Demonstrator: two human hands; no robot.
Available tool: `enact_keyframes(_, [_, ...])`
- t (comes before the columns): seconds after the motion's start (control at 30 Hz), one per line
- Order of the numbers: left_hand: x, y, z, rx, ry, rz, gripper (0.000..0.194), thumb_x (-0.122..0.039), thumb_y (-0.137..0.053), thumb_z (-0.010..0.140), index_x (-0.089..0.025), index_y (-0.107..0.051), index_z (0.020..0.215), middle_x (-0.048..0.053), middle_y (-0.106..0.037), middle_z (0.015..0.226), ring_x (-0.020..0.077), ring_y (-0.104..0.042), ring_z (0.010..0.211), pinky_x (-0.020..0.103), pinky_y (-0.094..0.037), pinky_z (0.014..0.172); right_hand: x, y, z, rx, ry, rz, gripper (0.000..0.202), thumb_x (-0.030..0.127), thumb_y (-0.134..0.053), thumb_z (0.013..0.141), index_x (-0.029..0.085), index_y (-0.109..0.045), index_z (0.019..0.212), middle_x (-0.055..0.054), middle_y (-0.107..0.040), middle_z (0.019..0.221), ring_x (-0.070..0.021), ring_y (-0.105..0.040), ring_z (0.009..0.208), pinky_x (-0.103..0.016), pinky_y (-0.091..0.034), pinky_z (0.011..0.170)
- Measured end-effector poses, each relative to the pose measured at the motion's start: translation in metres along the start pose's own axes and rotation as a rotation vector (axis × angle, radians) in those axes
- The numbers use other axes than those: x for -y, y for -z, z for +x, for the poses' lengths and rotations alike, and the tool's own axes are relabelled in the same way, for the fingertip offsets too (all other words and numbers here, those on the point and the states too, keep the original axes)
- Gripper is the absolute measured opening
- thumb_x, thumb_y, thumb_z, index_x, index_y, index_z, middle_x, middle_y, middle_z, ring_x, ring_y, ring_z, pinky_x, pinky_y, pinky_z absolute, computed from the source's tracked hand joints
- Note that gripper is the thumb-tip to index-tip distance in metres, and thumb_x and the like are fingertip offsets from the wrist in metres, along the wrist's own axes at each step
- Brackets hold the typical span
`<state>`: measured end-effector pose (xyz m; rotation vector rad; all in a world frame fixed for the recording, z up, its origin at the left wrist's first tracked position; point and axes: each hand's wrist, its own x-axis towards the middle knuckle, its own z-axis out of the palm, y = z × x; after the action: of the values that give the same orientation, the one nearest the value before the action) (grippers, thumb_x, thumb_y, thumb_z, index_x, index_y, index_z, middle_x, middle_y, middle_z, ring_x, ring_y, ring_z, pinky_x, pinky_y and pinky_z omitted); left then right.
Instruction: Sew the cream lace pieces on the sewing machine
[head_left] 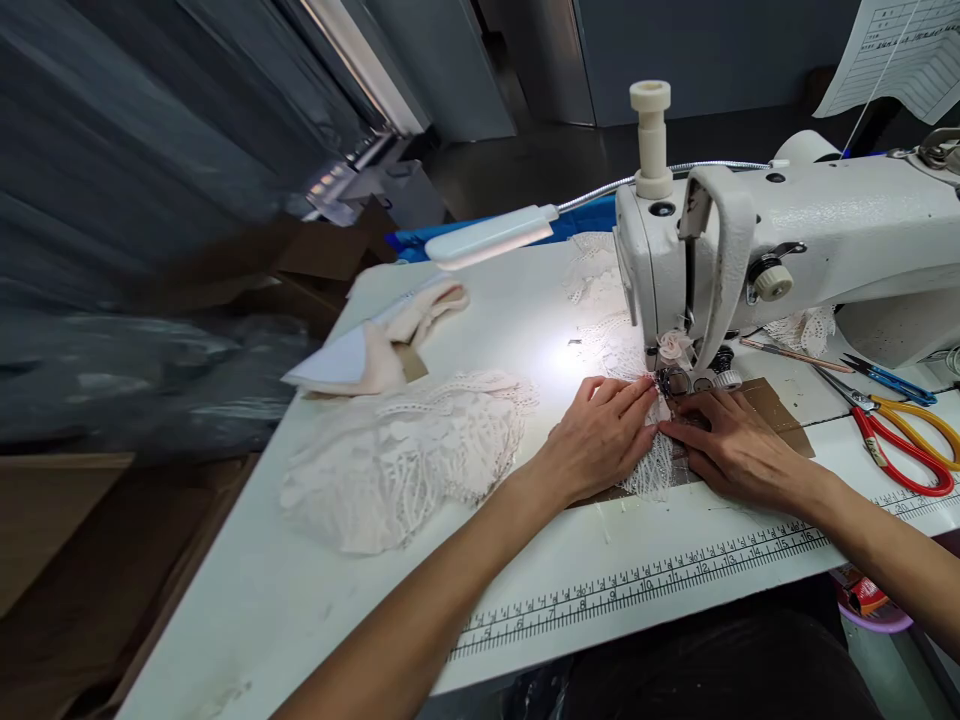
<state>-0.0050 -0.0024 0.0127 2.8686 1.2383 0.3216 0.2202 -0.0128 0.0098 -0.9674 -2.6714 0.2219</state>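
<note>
A white sewing machine (pixel 810 225) stands at the right of the table. Just left of its needle area, my left hand (pixel 604 435) lies flat on white lace fabric (pixel 651 468), its fingers stretched towards the presser foot. On the other side, my right hand (pixel 731 440) rests at the lace's right edge, fingers spread and partly under the machine head. The thumbs nearly meet over the lace. The needle point is hidden behind the metal parts and fingers.
Left of my hands lie a lace pile (pixel 412 450) and folded pale fabric (pixel 375 350). Red-and-yellow scissors (pixel 892 430) and blue snips (pixel 889 378) lie at the right. A lit lamp (pixel 491 237) hangs above the table; a printed ruler (pixel 645 590) runs along its front edge.
</note>
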Motion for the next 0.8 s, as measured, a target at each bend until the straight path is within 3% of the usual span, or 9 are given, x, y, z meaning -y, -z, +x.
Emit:
enact_keyframes(0.2, [-0.002, -0.005, 0.000, -0.067, 0.009, -0.078, 0.046, -0.035, -0.036, 0.101, -0.010, -0.057, 0.134, 0.017, -0.059, 0.138, 0.0312, -0.055, 0.117, 0.050, -0.039, 0.099, -0.003, -0.002, -0.002, -0.034, 0.003, 0.022, 0.035, 0.017, -0.045, 0.095, 0.022, -0.063, 0.125, -0.014, -0.058, 0.116, -0.0288, -0.051, 0.108, -0.048, -0.048, 0.089])
enact_keyframes(0.63, [-0.003, -0.010, -0.001, -0.064, 0.089, -0.156, 0.044, -0.034, -0.041, 0.098, -0.019, -0.055, 0.137, 0.014, -0.056, 0.143, 0.0314, -0.053, 0.122, 0.058, -0.034, 0.104, -0.003, -0.005, -0.003, -0.063, -0.005, 0.045, 0.037, 0.018, -0.043, 0.096, 0.022, -0.063, 0.127, -0.014, -0.058, 0.115, -0.0285, -0.052, 0.106, -0.049, -0.050, 0.089])
enact_keyframes(0.8, [-0.005, -0.012, -0.002, -0.074, 0.100, -0.141, 0.045, -0.037, -0.040, 0.099, -0.015, -0.055, 0.136, 0.014, -0.055, 0.144, 0.0311, -0.053, 0.123, 0.055, -0.033, 0.107, -0.004, -0.004, -0.002, -0.067, 0.013, 0.016, 0.036, 0.019, -0.043, 0.096, 0.021, -0.063, 0.126, -0.014, -0.059, 0.113, -0.0276, -0.052, 0.104, -0.048, -0.051, 0.088])
